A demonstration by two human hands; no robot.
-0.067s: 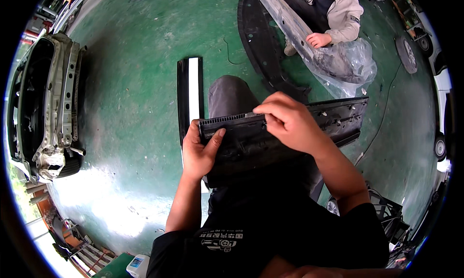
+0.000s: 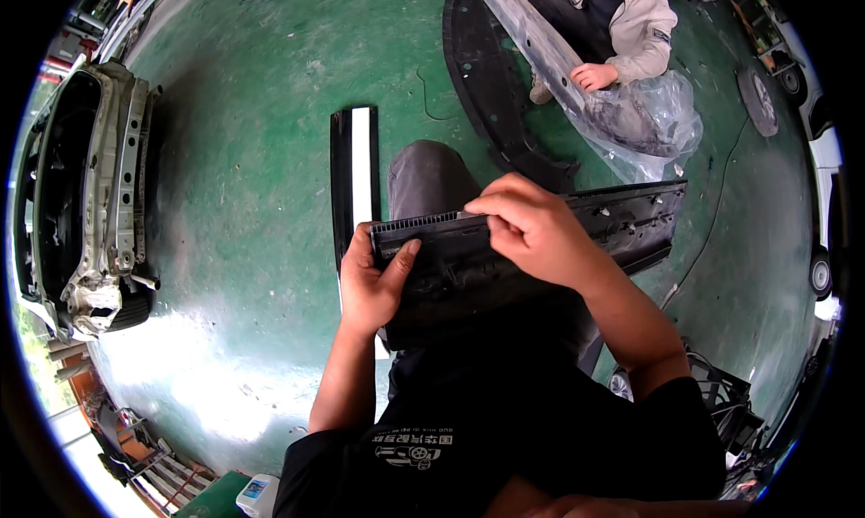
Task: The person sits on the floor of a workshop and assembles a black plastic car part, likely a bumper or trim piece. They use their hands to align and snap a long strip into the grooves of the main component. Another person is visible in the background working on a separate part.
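Note:
A long black plastic car trim panel (image 2: pixel 450 270) lies across my lap, its inner side with clips and ribs facing up. My left hand (image 2: pixel 377 284) is closed round its left end, thumb on the inner face. Along the far edge near that hand runs a toothed strip (image 2: pixel 423 221). Over the middle of this edge, my right hand (image 2: pixel 523 225) is closed, thumb and index finger pinched at the strip's right end. Whatever sits between those fingertips is too small to name. My right hand hides part of the panel's edge.
Beyond my left hand, a black and white strip-like trim piece (image 2: pixel 362 158) lies on the green floor (image 2: pixel 261 140). A co-worker (image 2: pixel 635 40) sits far right, holding a long dirty bumper part (image 2: pixel 559 77) over plastic film (image 2: pixel 662 113). A curved black part (image 2: pixel 482 68) lies beside it. A car body section (image 2: pixel 117 176) stands left.
My right hand has slid slightly left along the panel's far edge. My left hand and the panel stay where they were.

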